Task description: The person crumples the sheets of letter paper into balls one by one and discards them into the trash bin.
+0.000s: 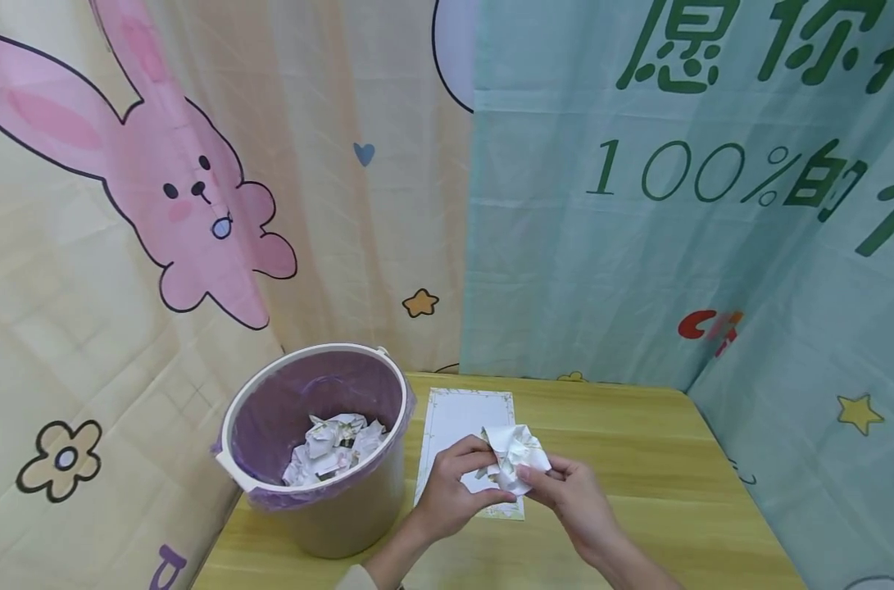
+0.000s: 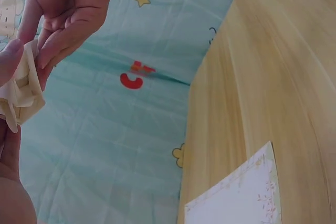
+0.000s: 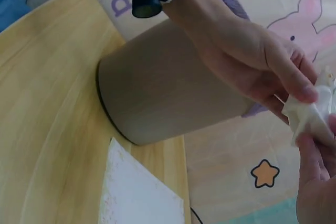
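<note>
Above the table, both hands hold a crumpled ball of white paper (image 1: 519, 459) with a printed floral edge. My left hand (image 1: 450, 487) has its fingers and thumb around the ball's left side; in the right wrist view its thumb lies on the paper. From the other side, my right hand (image 1: 575, 500) pinches the ball, its thumb on the front. Beneath them a flat white sheet (image 1: 454, 418) with a floral border lies on the table, partly hidden by the hands. The left wrist view cuts off part of the ball (image 2: 23, 90) at its edge.
Left of the hands stands a beige bin (image 1: 351, 512) with a purple liner (image 1: 270, 418). Several crumpled papers (image 1: 332, 447) lie inside it. The wooden table (image 1: 623, 459) reaches to printed curtains (image 1: 564, 270) at the back and sides.
</note>
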`<action>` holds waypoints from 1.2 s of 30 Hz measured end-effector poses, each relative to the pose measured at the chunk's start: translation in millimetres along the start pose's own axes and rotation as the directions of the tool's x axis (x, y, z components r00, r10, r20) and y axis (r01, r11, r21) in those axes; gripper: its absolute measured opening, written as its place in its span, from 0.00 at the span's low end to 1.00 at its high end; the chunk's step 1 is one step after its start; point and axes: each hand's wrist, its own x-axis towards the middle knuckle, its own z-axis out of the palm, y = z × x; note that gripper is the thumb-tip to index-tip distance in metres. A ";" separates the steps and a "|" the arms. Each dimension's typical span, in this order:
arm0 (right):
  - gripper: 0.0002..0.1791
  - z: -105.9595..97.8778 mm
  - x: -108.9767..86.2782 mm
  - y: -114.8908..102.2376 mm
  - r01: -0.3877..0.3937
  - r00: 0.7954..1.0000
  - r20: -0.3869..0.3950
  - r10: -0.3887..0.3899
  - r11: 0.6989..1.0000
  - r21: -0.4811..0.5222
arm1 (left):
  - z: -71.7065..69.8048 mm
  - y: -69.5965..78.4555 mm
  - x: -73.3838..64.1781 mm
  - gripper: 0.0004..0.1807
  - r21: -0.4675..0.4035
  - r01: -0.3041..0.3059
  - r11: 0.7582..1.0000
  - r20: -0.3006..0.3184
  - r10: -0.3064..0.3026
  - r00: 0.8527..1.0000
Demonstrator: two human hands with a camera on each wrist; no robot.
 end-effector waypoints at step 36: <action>0.30 -27.3 4.3 -7.8 0.500 0.824 0.437 -0.362 0.827 -0.256 | -17.6 13.1 -9.2 0.21 -0.414 0.193 0.890 0.152 -0.141 0.978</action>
